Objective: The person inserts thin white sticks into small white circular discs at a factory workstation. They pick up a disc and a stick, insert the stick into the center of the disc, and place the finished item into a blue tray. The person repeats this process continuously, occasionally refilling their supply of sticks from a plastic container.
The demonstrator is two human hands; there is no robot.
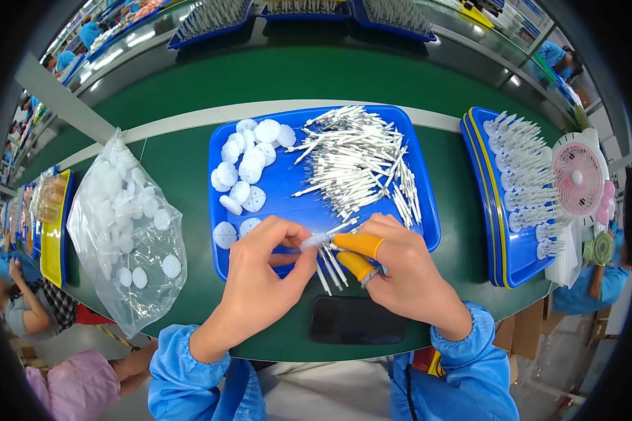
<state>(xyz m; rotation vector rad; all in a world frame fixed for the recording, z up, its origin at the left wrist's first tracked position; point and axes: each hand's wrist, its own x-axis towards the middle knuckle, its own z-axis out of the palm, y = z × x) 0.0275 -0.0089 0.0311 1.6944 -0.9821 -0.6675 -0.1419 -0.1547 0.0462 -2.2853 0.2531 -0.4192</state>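
Hands pinch small white round disc between fingertips.

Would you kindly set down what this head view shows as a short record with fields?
Left hand: pinches a small white round disc at the fingertips.
Right hand: orange finger cots on thumb and forefinger, holding a few thin white sticks against the disc.
Blue tray: loose white discs at left, a heap of white sticks at right.
Left of tray: clear plastic bag of white discs.
Near edge: dark phone on the green table.
Far right: pink fan.
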